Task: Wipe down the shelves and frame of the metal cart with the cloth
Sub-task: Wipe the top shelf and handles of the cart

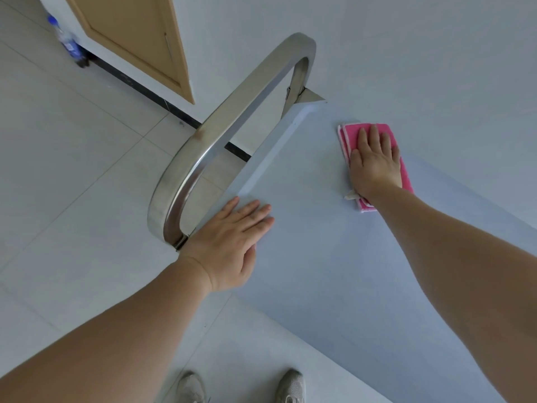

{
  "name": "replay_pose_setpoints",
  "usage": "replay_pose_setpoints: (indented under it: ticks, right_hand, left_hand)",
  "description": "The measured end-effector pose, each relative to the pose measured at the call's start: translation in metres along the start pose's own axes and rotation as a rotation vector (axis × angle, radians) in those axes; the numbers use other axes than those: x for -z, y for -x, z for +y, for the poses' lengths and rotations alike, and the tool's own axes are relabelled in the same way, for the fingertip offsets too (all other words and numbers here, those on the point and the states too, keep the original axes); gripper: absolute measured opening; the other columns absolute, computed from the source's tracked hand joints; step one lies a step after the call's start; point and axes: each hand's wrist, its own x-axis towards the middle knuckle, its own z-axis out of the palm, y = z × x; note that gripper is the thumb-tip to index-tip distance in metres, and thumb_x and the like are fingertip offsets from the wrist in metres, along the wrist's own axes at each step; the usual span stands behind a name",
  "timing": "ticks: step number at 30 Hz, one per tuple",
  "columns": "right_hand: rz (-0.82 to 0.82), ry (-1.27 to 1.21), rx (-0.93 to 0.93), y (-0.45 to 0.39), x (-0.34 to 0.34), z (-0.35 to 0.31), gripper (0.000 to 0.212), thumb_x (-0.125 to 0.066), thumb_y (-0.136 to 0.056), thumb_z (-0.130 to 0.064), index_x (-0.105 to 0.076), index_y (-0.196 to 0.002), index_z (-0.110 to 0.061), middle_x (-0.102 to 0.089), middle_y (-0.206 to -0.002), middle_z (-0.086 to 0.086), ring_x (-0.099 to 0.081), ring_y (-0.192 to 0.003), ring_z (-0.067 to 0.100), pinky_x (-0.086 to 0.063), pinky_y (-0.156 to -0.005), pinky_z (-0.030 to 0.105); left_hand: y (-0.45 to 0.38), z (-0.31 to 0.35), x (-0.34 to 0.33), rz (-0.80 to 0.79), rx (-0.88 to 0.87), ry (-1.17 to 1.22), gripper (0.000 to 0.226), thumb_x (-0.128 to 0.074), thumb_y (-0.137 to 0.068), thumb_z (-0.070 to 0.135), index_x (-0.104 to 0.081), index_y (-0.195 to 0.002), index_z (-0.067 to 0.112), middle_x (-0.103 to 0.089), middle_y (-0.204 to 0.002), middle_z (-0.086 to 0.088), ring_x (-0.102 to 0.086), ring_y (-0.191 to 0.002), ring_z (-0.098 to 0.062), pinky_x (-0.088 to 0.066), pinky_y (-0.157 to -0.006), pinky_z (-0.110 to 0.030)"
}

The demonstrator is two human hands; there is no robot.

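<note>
Far left on floor: bottle [68,42], irrelevant. Steel handle [232,117] of cart, rigid, slick, good for steadying. Left hand [229,242] flat, fingers straight, pressing near corner of top shelf [319,257]. Right hand [374,161] flat, fingers spread, atop folded pink cloth [406,175] at shelf's far side. Cloth soft, light, likely to bunch; best pressed under palm.

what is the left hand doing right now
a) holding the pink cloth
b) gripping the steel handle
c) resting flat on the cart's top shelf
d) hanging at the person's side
c: the left hand lies flat with straight fingers on the top shelf beside the steel handle, while the right hand presses the pink cloth.
</note>
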Motion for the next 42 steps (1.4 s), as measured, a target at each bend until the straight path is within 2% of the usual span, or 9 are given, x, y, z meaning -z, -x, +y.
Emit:
replay_pose_setpoints:
  ticks: [4, 7, 16, 22, 27, 34, 42]
  right_hand:
    - [0.003, 0.011, 0.144, 0.024, -0.007, -0.032, 0.058, -0.01, -0.093, -0.045, -0.003, -0.148, -0.025, -0.001, -0.158, 0.0, 0.004, -0.144, 0.02, 0.006, -0.115, 0.037]
    - [-0.02, -0.005, 0.178, 0.053, -0.011, -0.047, 0.058, -0.007, -0.094, -0.047, 0.0, -0.147, -0.026, 0.001, -0.157, -0.002, 0.007, -0.144, 0.019, 0.008, -0.115, 0.036]
    - [-0.038, -0.082, 0.102, 0.169, -0.024, -0.094, 0.057, -0.008, -0.094, -0.044, -0.002, -0.147, -0.025, 0.0, -0.157, -0.001, 0.007, -0.144, 0.02, 0.011, -0.114, 0.035]
    - [-0.05, -0.105, 0.062, 0.213, -0.031, -0.11, 0.056, -0.004, -0.094, -0.045, 0.004, -0.146, -0.027, 0.013, -0.152, -0.007, 0.018, -0.14, 0.014, 0.016, -0.112, 0.033]
    - [-0.046, -0.13, 0.037, 0.222, -0.032, -0.113, 0.056, -0.004, -0.093, -0.045, 0.005, -0.146, -0.028, 0.016, -0.15, -0.009, 0.022, -0.138, 0.01, 0.018, -0.111, 0.032]
    - [-0.051, -0.121, 0.056, 0.219, -0.032, -0.107, 0.056, -0.005, -0.093, -0.045, 0.006, -0.146, -0.029, 0.016, -0.149, -0.011, 0.022, -0.137, 0.009, 0.016, -0.112, 0.033]
    - [-0.06, -0.039, 0.166, 0.179, -0.025, -0.079, 0.056, -0.007, -0.093, -0.046, 0.003, -0.146, -0.031, 0.004, -0.156, -0.007, 0.011, -0.143, 0.014, 0.008, -0.116, 0.035]
  left_hand:
    - [0.0, -0.003, -0.002, -0.02, 0.013, -0.014, 0.061, -0.013, -0.085, 0.027, -0.029, -0.142, 0.015, -0.021, -0.152, 0.0, -0.013, -0.141, -0.016, -0.009, -0.116, -0.042]
    - [0.0, -0.004, -0.003, -0.011, 0.025, -0.019, 0.062, -0.009, -0.084, 0.027, -0.026, -0.143, 0.016, -0.019, -0.153, 0.001, -0.012, -0.141, -0.014, -0.005, -0.116, -0.039]
    - [0.0, -0.001, 0.002, 0.056, 0.028, 0.041, 0.063, -0.015, -0.081, 0.026, -0.033, -0.139, 0.007, -0.032, -0.148, -0.008, -0.023, -0.139, -0.02, -0.013, -0.116, -0.041]
    - [0.001, -0.002, 0.0, 0.075, 0.023, 0.046, 0.063, -0.014, -0.082, 0.027, -0.031, -0.14, 0.008, -0.03, -0.149, -0.008, -0.02, -0.139, -0.019, -0.011, -0.116, -0.04]
    - [0.001, -0.002, -0.001, 0.071, 0.024, 0.051, 0.059, -0.023, -0.084, 0.023, -0.028, -0.141, 0.008, -0.029, -0.15, -0.008, -0.018, -0.14, -0.018, -0.008, -0.116, -0.038]
    - [0.001, -0.001, -0.002, 0.062, 0.012, 0.031, 0.059, -0.022, -0.085, 0.024, -0.025, -0.142, 0.009, -0.026, -0.151, -0.008, -0.016, -0.141, -0.018, -0.006, -0.116, -0.037]
    - [0.001, -0.001, -0.002, 0.038, 0.018, 0.014, 0.063, -0.01, -0.084, 0.028, -0.018, -0.144, 0.012, -0.021, -0.153, -0.005, -0.011, -0.141, -0.016, -0.004, -0.117, -0.036]
